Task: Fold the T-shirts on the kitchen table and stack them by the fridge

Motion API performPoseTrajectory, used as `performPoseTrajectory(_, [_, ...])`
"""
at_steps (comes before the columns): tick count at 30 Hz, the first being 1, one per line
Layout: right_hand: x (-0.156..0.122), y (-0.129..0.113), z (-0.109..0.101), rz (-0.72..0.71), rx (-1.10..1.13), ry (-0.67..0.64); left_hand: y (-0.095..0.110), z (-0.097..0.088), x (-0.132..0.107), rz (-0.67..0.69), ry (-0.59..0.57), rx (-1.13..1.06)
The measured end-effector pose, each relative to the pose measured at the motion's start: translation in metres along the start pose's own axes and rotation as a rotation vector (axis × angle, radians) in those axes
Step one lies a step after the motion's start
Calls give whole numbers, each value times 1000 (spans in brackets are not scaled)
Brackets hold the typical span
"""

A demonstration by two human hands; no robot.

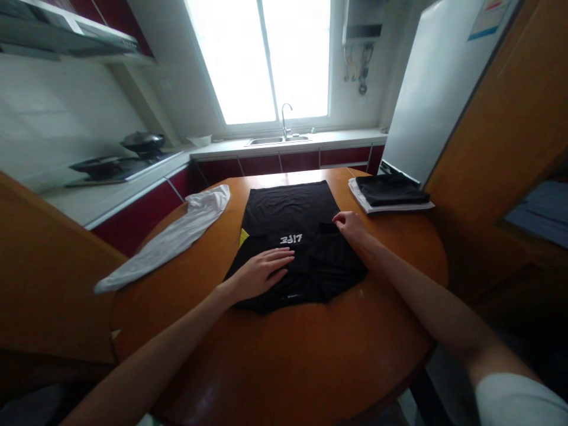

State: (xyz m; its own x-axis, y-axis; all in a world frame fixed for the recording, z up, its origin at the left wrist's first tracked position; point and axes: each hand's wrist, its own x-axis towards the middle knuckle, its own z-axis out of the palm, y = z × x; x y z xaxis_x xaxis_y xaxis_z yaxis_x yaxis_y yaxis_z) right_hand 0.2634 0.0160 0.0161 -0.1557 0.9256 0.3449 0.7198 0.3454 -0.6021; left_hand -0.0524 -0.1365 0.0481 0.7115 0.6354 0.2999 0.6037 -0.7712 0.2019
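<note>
A black T-shirt [288, 207] with white lettering lies spread on the wooden table [284, 361], its collar end toward me. The lettering reads upside down from here. My left hand [260, 272] rests flat on the shirt just below the print, fingers stretched out. At the shirt's right edge my right hand [350, 226] is closed, thumb and fingers pinching the black cloth near a folded-in sleeve. A small yellow patch [244, 237] shows at the shirt's left edge.
A white garment [171, 245] hangs along the table's left edge. Folded clothes [390, 190], black over white, are stacked at the back right. Beyond stand a counter with a sink [277, 141], a stove with a pan [142, 142] and a fridge [437, 83].
</note>
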Motion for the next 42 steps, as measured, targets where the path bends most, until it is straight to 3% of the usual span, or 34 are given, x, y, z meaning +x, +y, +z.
performPoseTrajectory(3, [-1, -1, 3, -17, -24, -11, 24, 4, 12, 38, -20, 22])
performPoseTrajectory(6, [0, -1, 2, -37, -30, 0, 34, 12, 25, 40, -33, 61])
performPoseTrajectory(13, [7, 10, -19, -34, -1, 39, 31, 44, 45, 0, 6, 111])
performPoseTrajectory(17, [8, 17, -27, 122, -47, 84, 28, 58, 45, -60, 19, 96])
performPoseTrajectory(20, [7, 21, -28, 213, -81, 100, 27, 61, 44, -49, 3, 80])
performPoseTrajectory(25, [7, 25, -24, 235, -86, 82, 31, 57, 45, -23, 46, 52])
performPoseTrajectory(29, [9, 27, -19, 161, -88, 82, 37, 53, 45, 11, 63, 106])
performPoseTrajectory(35, [2, 12, -1, -113, -98, 26, 40, 55, 44, 14, 28, 110])
performPoseTrajectory(42, [-17, -9, 29, -231, -253, -305, 40, 56, 43, -7, 28, 75])
